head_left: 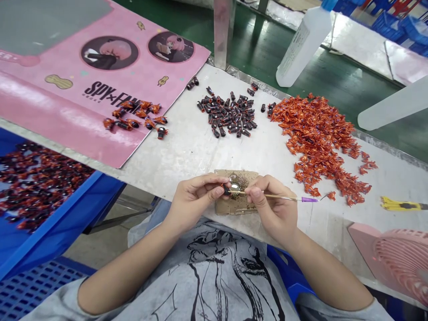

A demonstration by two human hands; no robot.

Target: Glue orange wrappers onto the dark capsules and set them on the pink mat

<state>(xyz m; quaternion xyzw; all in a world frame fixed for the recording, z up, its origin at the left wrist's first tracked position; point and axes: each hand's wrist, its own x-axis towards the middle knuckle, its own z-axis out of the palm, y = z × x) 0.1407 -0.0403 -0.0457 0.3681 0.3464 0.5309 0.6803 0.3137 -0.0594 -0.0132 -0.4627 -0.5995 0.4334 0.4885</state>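
A small black-and-red cylindrical piece (pixel 226 190) is pinched in the left hand (pixel 195 200), the grip closed firmly on it above a scrap of brown cardboard (pixel 227 205) that is speckled with glitter and carries a shiny silvery blob (pixel 235 187). The right hand (pixel 272 209) is curled into a tight grip around a slender wooden stick with a purple end (pixel 309 199), and the stick's fine tip is brought to the piece. Beyond the hands, the grey metal tabletop (pixel 174 165) is laid out in separate groups: a heap of dark cylindrical pieces (pixel 227 111) and a larger drift of crinkled orange scraps (pixel 321 142). Only a small cluster of dark pieces with orange attached (pixel 133 117) is set on a pink printed mat (pixel 43 107), while a far greater mass of similar-looking pieces is held in a blue plastic crate (pixel 60 223) to the left — how many more are left to be handled cannot be told. A white plastic bottle (pixel 302 49), a yellow utility knife (pixel 397 204) and a pink fan (pixel 401 263) are seen farther out.
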